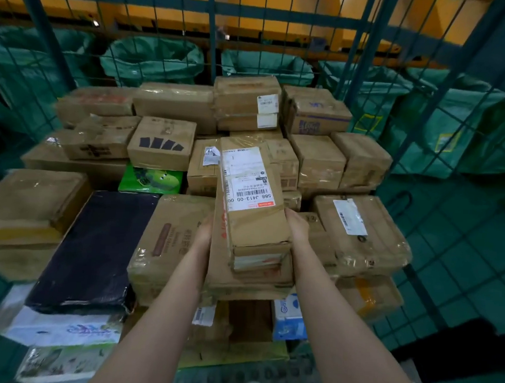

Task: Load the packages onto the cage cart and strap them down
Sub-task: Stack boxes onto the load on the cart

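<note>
Holding one long labelled carton (250,188) between left hand (204,231) and right hand (297,226).

Place: a parcel sorting depot.
Enclosure: green wire-mesh cage cart (211,42) around the load.
Goods: taped brown cardboard parcels (174,105), white barcode shipping labels (247,179).
Beyond the mesh: big green woven sacks (153,60), mouths open, below a yellow panelled structure (284,5).

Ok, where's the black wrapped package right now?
Head view, lower left: the black wrapped package lies flat, beside the taped carton on its right, with a white bag nearer the camera.
</note>
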### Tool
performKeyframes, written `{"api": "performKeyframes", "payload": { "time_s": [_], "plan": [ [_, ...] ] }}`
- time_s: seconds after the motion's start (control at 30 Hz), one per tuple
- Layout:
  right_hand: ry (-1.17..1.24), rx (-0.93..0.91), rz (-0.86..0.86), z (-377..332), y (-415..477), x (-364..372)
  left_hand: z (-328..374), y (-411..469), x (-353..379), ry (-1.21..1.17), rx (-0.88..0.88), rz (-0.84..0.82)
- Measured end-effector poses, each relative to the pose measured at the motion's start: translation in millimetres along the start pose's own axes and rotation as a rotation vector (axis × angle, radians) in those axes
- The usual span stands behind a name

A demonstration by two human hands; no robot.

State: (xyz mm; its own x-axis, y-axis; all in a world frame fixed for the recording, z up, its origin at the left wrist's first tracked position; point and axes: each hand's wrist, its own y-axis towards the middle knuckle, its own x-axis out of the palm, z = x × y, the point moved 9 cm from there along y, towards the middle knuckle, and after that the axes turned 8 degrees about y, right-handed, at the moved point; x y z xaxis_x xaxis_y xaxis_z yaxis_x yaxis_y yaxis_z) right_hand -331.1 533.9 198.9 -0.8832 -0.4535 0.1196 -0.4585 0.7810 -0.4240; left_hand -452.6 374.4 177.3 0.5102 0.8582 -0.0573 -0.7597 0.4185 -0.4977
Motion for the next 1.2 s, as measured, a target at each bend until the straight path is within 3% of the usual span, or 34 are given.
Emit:
{"api": "performKeyframes", "payload": {
  "time_s": [0.07, 0.23, 0.4, 0.67, 0.93, 1.2],
  "plan": [
    [0.053, 0.041, -0.031, -1.8, -8.5, 2.7, -2.3, -0.2, -4.2, 0.014, 0.024, -0.001],
    [0.118, 0.019, -0.296, 6.0, -15.8, 15.9, 13.1, -13.0, 1.3, -0.119, 0.054, -0.072],
    [-0.016, -0.082, -0.260, -18.4, -9.2, 15.0, 23.4, -29.2, 26.6, -0.115, 0.151, -0.198],
    [-0.091, -0.165, -0.238, -80.4, -16.5, -49.5, 43.4, -54.1, 94.4, -0.079, 0.185, -0.197],
    [-0.147, -0.143, -0.150, -85.3, -10.0, -124.4, 40.9, -58.8, 172.6, -0.066, 0.204, -0.244],
    [-0.165, -0.084, -0.187, -58.0, 41.2, -130.0, 34.8, -36.2, 197.5, 0.003, 0.218, -0.231]
  ]
}}
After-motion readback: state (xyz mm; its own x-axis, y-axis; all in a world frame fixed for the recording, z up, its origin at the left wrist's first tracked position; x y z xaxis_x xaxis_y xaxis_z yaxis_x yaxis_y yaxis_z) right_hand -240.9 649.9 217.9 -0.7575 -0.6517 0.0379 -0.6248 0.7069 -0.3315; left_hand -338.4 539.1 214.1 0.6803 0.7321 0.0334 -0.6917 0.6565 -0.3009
